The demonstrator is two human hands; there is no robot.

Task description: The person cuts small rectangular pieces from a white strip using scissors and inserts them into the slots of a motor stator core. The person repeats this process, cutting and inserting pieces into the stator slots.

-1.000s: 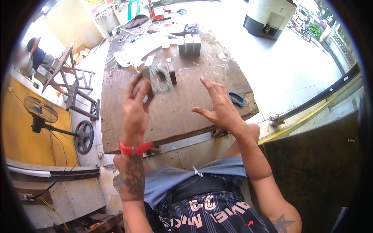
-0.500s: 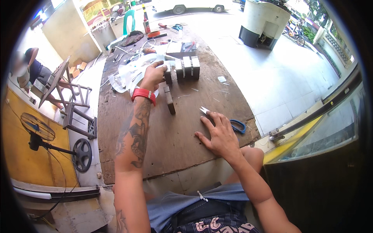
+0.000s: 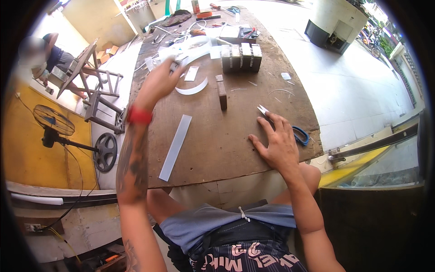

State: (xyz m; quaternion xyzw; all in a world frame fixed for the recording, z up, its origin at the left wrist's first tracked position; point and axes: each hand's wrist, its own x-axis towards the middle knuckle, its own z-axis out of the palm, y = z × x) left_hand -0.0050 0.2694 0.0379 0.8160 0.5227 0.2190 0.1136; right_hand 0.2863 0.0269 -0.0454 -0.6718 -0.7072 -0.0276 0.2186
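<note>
My left hand (image 3: pixel 162 81), smeared by motion, is over the table's left side near curled white plastic strips (image 3: pixel 197 49). Something dark shows at its fingers, too blurred to name. My right hand (image 3: pixel 280 144) lies flat with fingers apart over a pair of scissors (image 3: pixel 301 136); the blades poke out past the fingertips, the blue handle at its right. Several dark blocks with pale tops (image 3: pixel 242 61) stand together in a row at the middle. One narrow dark block (image 3: pixel 221 94) stands alone nearer me. A straight translucent strip (image 3: pixel 176 147) lies by my left forearm.
The worn wooden table (image 3: pixel 217 154) carries cables, scraps, an orange tape roll (image 3: pixel 204 15) and a dark cloth (image 3: pixel 177 18) farther back. A fan (image 3: pixel 53 120) stands left, near a wooden bench (image 3: pixel 102 111). Another person (image 3: pixel 63 54) is at far left.
My left hand has left the block beside the row and moved left and nearer; that block now stands against the row. The view has shifted, and the straight strip is uncovered. My right hand stays over the scissors.
</note>
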